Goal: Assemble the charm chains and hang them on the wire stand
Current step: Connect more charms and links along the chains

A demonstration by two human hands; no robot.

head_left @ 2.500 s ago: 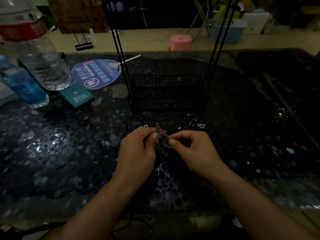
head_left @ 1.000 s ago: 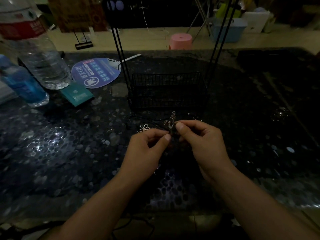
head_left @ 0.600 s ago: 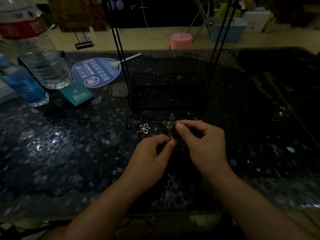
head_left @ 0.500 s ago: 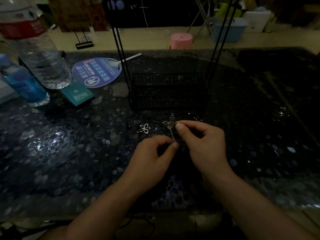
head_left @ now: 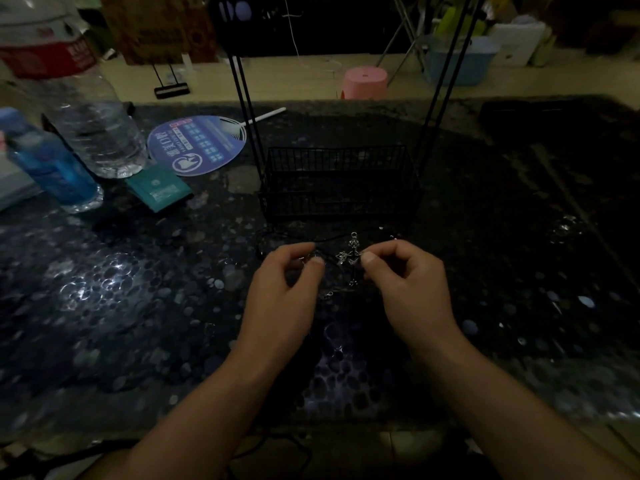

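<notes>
Nearest, the left hand [head_left: 284, 289] pinches something small, unclear what. Just right of it, the right hand [head_left: 408, 282] pinches the silver charm [head_left: 351, 254], upright between both grips. Beyond stands the wire stand [head_left: 341, 181].

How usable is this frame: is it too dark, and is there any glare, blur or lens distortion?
Head view: underexposed, so the black cord by the charms nearly vanishes against the table; a glare patch lights the tabletop at left; the bottle at the left edge is soft; the stand rods splay from wide-angle distortion.
</notes>
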